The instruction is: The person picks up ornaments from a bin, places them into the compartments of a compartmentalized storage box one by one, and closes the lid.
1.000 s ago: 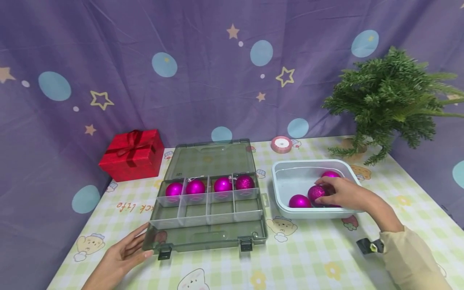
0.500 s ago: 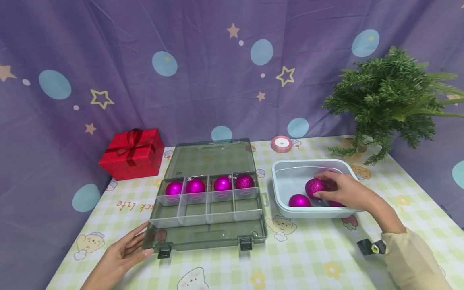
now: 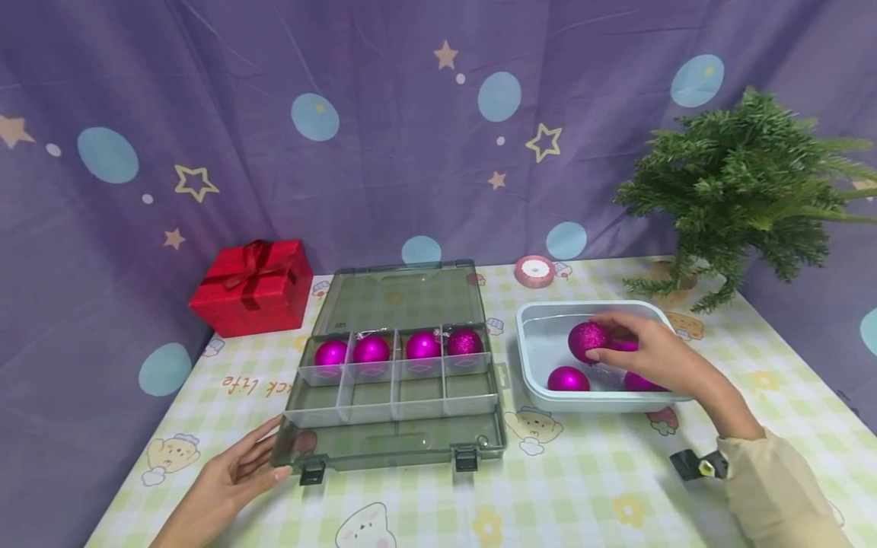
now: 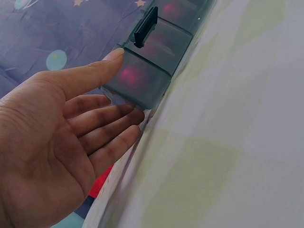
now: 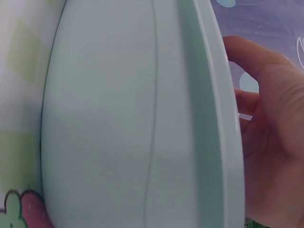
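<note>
My right hand [image 3: 654,352] pinches a glittery magenta Christmas bauble [image 3: 588,341] between thumb and fingers, inside the pale blue plastic tub [image 3: 603,406]. Smooth magenta baubles lie below it, one [image 3: 568,379] at the tub's front left. In the right wrist view the tub's wall hides the fingertips and the bauble. My left hand [image 3: 229,476] rests at the front left corner of a grey see-through divided case [image 3: 404,449], its thumb on the corner and its fingers extended along the side. The case's lid lies back, and several magenta baubles [image 3: 371,351] fill its rear row of compartments.
A red gift box [image 3: 253,289] with a dark bow stands at the back left. Behind the tub lies a pink ribbon roll [image 3: 534,271]. A small artificial fir tree [image 3: 733,190] rises at the back right. Two black latches [image 3: 466,459] jut from the case's front.
My right hand has raised the glittery bauble from among the others and moved it slightly left and back within the tub. The left hand stays at the case's corner.
</note>
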`<state>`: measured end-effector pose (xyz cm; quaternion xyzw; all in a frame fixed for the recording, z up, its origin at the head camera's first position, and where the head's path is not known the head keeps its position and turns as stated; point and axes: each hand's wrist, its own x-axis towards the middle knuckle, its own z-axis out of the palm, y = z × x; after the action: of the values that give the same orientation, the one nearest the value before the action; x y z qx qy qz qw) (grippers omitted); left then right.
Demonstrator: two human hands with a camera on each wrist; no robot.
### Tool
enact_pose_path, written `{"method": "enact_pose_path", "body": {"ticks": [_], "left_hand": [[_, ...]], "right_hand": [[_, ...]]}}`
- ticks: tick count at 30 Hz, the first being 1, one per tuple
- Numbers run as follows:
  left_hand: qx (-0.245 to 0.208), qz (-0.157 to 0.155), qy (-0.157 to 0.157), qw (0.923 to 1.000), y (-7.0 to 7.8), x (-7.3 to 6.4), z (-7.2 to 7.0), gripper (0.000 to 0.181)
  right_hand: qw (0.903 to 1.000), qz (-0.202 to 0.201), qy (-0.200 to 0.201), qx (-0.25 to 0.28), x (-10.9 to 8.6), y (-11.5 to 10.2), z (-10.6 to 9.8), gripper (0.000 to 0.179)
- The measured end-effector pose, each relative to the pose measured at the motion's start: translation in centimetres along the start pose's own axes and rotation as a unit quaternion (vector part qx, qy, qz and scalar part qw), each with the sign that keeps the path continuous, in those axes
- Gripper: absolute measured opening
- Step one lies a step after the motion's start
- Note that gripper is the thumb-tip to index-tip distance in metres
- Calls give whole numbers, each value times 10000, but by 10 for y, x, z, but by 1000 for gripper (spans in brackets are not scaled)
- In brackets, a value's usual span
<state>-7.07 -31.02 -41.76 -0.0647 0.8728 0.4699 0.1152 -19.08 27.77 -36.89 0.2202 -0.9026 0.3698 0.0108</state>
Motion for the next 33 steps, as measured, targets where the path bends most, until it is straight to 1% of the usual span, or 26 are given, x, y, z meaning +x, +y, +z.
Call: {"method": "enact_pose_path", "body": {"ticks": [6, 11, 14, 15, 18, 22, 25, 32, 33], "left_hand": [[-10, 83, -2, 10000, 0, -1, 1, 83], [-7, 189, 22, 9998, -1, -1, 1, 82], [-27, 207, 36, 9998, -1, 0, 1, 82], [-28, 170, 32, 9998, -1, 0, 1, 83], [-58, -37, -34, 10000, -1, 0, 0, 85], [-33, -245, -86, 9997, -1, 1, 0, 88], [-52, -216, -74, 9997, -1, 1, 0, 87], [-70, 151, -27, 9999, -1, -1, 1, 81], [-69, 164, -32, 9998, -1, -1, 1, 81]], "right_hand": [[9989, -361, 213, 210, 5, -6, 4, 43], [9970, -659, 400, 112, 10, -10, 7, 44], [9973, -618, 405, 52, 13, -14, 10, 45], [9976, -567, 388, 49, 14, -15, 11, 46], [9987, -403, 303, 106, 16, -20, 13, 47], [9988, -325, 153, 342, 21, -28, 18, 47], [9980, -361, 71, 508, 25, -33, 20, 47], [9962, -510, -44, 709, 34, -43, 29, 45], [9959, -548, -55, 724, 36, -44, 31, 45]]}}
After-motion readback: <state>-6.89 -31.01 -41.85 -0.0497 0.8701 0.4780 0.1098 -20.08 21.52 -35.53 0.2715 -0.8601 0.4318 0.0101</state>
